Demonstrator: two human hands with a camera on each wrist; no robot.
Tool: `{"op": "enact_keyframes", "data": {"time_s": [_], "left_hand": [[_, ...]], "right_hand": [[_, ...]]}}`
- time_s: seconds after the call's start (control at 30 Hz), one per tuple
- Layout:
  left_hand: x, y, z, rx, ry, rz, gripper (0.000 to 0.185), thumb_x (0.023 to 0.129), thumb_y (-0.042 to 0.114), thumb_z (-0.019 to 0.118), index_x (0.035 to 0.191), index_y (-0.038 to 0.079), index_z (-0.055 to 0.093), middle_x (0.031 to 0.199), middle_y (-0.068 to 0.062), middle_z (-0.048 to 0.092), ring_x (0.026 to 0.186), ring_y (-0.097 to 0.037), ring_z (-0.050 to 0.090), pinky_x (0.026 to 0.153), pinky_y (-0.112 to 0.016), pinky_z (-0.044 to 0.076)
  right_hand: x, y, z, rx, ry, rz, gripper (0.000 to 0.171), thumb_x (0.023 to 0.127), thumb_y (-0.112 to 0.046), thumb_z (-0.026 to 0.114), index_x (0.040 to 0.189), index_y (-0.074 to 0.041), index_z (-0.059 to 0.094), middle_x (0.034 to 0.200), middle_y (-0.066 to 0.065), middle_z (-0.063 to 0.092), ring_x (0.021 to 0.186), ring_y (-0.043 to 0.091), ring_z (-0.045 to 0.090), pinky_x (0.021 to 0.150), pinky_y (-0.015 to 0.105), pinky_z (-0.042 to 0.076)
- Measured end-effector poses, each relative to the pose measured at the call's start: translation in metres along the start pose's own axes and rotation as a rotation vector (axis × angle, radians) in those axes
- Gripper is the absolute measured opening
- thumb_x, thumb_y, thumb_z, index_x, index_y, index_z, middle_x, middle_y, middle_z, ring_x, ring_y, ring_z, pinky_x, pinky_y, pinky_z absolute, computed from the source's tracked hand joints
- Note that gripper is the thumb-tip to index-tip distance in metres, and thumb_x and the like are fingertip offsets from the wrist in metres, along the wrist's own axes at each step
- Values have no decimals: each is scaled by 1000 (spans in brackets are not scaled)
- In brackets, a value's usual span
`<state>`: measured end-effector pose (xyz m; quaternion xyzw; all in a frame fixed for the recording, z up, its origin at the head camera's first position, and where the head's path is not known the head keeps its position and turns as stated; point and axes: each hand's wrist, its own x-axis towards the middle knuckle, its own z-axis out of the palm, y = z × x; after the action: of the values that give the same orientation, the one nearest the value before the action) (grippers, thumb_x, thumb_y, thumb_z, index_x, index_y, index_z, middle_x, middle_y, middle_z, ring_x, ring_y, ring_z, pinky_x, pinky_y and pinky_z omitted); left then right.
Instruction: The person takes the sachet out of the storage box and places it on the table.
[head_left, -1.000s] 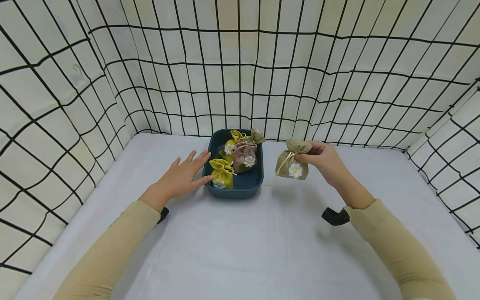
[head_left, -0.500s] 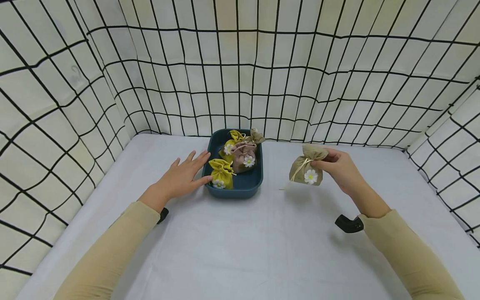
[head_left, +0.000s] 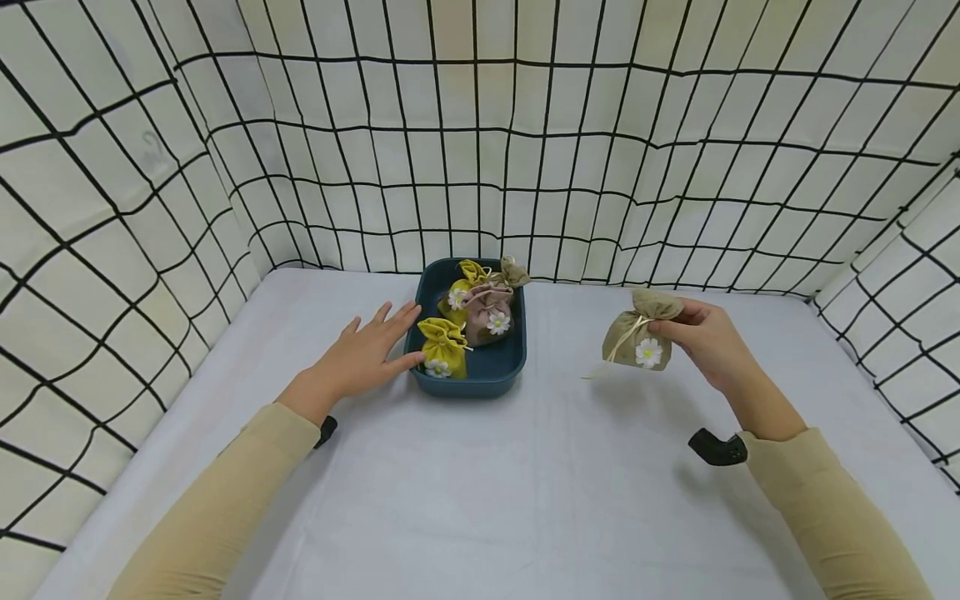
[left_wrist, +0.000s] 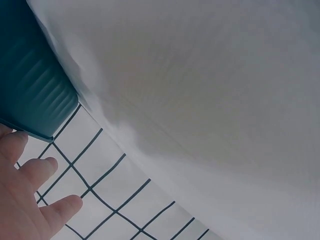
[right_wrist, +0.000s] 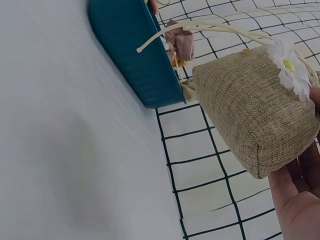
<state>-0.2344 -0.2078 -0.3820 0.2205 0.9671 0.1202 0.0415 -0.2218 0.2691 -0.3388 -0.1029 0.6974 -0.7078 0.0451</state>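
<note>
The right hand [head_left: 708,337] is pinching the gathered neck of a beige burlap drawstring pouch [head_left: 624,352], holding it above the white tablecloth [head_left: 525,483], to the right of a blue plastic bin [head_left: 480,387]. A white daisy [head_left: 648,352] is decorating this pouch. The left hand [head_left: 363,354] is grasping nothing, its spread fingers touching the bin's left side. Inside, a yellow pouch [head_left: 446,337] is sitting near left; another yellow pouch [head_left: 453,313], a mauve pouch [head_left: 487,310] and a second beige pouch [head_left: 514,273] are crowding the far end.
</note>
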Motion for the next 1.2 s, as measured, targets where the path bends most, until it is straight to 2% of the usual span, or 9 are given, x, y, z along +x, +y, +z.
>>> {"op": "enact_keyframes", "data": {"time_s": [0.3,0.57,0.87,1.07,1.2], "left_hand": [[1,0,0,-6,3,4,86,103,63,46,166,13,15,171,-7,13,155,-40,7,116,-73,8],[0,1,-2,-7,4,3,85,104,61,47,166,13,15,171,-6,13,155,-39,8,116,-72,9],[0,0,-1,-2,1,-3,85,104,61,46,166,12,15,171,-7,13,155,-40,7,116,-73,8],[0,0,-1,-10,0,-1,86,103,63,46,166,12,15,171,-7,13,155,-40,7,116,-73,7],[0,0,0,-11,0,-3,86,103,63,46,166,13,15,171,-7,13,155,-40,8,116,-73,8]], "right_hand": [[1,3,-13,3,15,-27,36,95,11,63,98,-21,77,100,-6,74,94,5,66,84,15,53],[4,4,-27,66,59,-14,31,98,7,62,97,-20,79,98,-6,73,90,5,66,80,17,53],[7,10,-42,127,84,-25,31,99,5,62,102,-20,80,105,-7,73,94,5,63,83,15,52],[8,13,-50,171,119,-1,31,99,6,62,101,-19,80,104,-7,73,95,4,65,84,14,52],[9,14,-55,172,140,27,28,99,4,65,99,-20,80,102,-8,72,91,4,61,80,14,50]]}}
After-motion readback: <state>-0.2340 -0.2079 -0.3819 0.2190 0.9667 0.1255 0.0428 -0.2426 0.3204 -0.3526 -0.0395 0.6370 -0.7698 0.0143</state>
